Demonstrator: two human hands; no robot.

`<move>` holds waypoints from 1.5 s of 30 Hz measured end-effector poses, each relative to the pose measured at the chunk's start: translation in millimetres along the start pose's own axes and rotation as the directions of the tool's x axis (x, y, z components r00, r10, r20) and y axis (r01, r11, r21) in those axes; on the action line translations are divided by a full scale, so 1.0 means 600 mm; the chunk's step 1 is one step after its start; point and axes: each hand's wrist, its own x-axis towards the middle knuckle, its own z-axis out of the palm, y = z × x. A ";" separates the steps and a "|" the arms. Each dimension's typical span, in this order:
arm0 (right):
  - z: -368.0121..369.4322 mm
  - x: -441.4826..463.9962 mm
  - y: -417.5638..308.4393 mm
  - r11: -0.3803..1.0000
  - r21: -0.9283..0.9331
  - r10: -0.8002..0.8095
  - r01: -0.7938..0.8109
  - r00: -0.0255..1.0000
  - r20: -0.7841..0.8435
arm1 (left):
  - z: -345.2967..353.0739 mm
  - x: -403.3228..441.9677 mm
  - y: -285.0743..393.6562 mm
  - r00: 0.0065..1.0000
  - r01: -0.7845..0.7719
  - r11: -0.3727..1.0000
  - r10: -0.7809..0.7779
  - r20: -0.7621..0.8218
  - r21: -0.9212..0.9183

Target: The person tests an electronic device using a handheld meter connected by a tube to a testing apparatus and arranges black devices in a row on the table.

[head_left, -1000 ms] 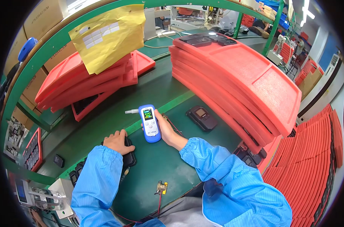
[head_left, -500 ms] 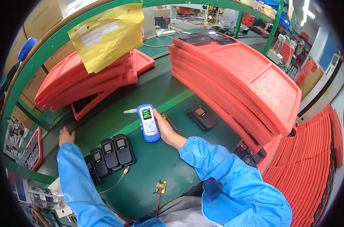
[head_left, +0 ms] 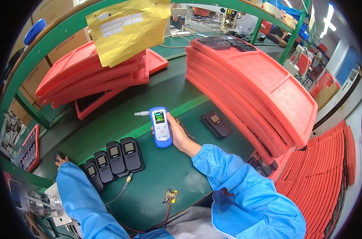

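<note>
My right hand (head_left: 179,133) is wrapped round a blue-and-white breathalyzer (head_left: 162,137), held upright with its lit screen facing me. A clear mouthpiece tube (head_left: 142,114) juts from its upper left side. Out at the far left, my left hand (head_left: 61,161) has its fingers at a small dark object (head_left: 58,154), partly hidden by the hand and seemingly gripped. Between my arms, several black handheld devices with grey screens (head_left: 116,158) lean in an overlapping row on the green table (head_left: 149,175). Another black device (head_left: 215,124) lies to the right of the breathalyzer.
Stacked red trays stand at the right (head_left: 244,87) and the back left (head_left: 105,81). A yellow sheet (head_left: 129,32) hangs from the green shelf frame. A cable with a brass-coloured tip (head_left: 128,179) and a small wired part (head_left: 171,196) lie near me. More red trays (head_left: 316,179) fill the right.
My left hand has moved down and left and now meets a small dark object. The view has shifted slightly; my right hand still holds the breathalyzer in much the same place.
</note>
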 end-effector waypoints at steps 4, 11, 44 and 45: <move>0.010 -0.004 -0.003 0.999 0.032 -0.006 0.006 1.000 -0.027 | -0.030 -0.028 0.020 0.997 -0.076 0.995 0.075 -0.028 -0.067; -0.006 0.000 0.002 0.999 0.031 0.016 -0.016 1.000 -0.014 | 0.035 0.018 0.022 0.851 -0.525 0.828 0.503 -0.153 -0.196; 0.007 -0.012 -0.008 0.999 -0.036 -0.030 0.029 1.000 -0.006 | -0.411 -0.733 0.108 0.290 -0.940 0.196 0.892 -0.348 -0.280; 0.009 -0.012 -0.008 0.999 -0.034 -0.026 0.025 1.000 -0.017 | -0.416 -0.732 0.109 0.293 -0.940 0.193 0.880 -0.374 -0.282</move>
